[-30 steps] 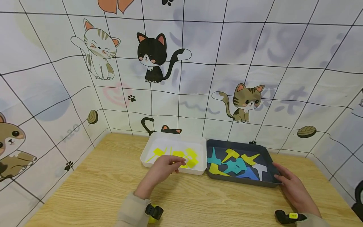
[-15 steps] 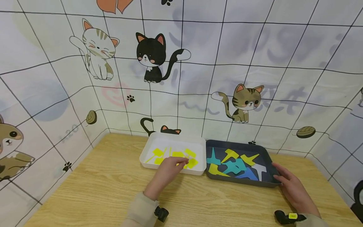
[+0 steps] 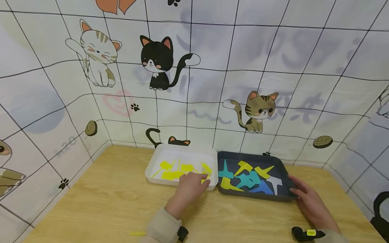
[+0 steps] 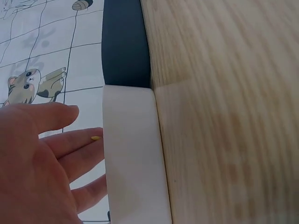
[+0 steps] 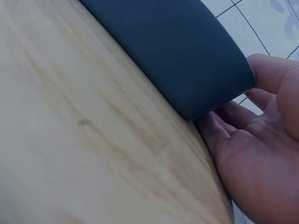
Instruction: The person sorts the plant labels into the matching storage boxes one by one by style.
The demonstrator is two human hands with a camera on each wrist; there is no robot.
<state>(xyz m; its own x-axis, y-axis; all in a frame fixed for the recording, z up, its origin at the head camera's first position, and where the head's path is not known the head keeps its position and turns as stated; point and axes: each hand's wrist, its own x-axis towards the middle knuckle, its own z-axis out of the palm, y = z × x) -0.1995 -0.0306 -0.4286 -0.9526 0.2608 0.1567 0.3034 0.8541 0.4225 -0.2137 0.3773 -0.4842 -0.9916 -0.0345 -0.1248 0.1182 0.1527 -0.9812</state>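
Observation:
My left hand (image 3: 192, 189) reaches over the front right part of the white tray (image 3: 152, 168), its fingers down among flat bright yellow pieces (image 3: 171, 174). In the left wrist view the thumb stands apart from the fingers, a small yellow bit (image 4: 96, 138) shows at the fingers, and the tray wall hides the fingertips. My right hand (image 3: 314, 206) holds the dark grey tray (image 3: 258, 195) at its right end, thumb at the rim and fingers by the corner. Inside it lie flat T-shaped pieces: yellow (image 3: 243, 167), teal (image 3: 225, 170), blue (image 3: 264, 188) and a pale one (image 3: 275, 182).
Both trays stand side by side on a wooden table (image 3: 237, 219), close to a cat-print wall covering (image 3: 206, 84). A yellow strip (image 3: 138, 233) shows beside the left sleeve (image 3: 164, 226). At the far right edge is a black object (image 3: 380, 216).
My left hand has moved right and lower across the white tray, its thumb and fingers now parted. My right hand stays at the dark tray. The head view has shifted slightly right.

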